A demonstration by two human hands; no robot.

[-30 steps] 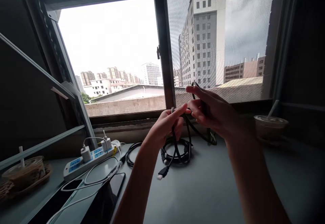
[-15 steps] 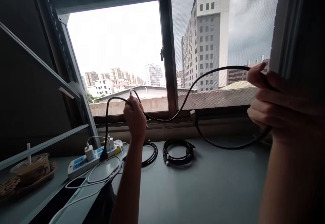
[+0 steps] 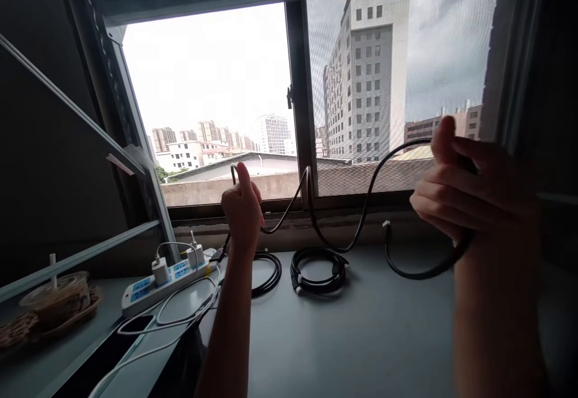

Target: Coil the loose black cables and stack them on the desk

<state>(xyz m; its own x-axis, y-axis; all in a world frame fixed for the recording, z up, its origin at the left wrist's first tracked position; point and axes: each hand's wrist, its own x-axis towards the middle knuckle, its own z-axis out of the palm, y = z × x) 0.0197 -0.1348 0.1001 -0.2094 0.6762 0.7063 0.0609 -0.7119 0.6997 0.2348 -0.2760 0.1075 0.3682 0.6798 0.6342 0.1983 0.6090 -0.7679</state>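
In the head view, the left hand (image 3: 244,214) is raised in front of the window frame (image 3: 301,103), fingers curled shut round a black cable (image 3: 361,211), thumb pointing up. The right hand (image 3: 469,190) is held up at the right edge, well apart from the left, also closed round the same cable. Between the two hands the cable sags in two loops, rising to a peak just beside the window's centre post. Below the right hand it curves down and back up, ending in a loose plug (image 3: 386,227) that hangs above the grey desk (image 3: 361,338). From the left hand the other end drops toward a white power strip (image 3: 167,274) with chargers plugged in. On the desk lie a coiled black cable (image 3: 318,270) and, just beside it, a thinner black loop (image 3: 266,271). At far left an iced drink cup (image 3: 56,292) with a straw sits in a woven tray
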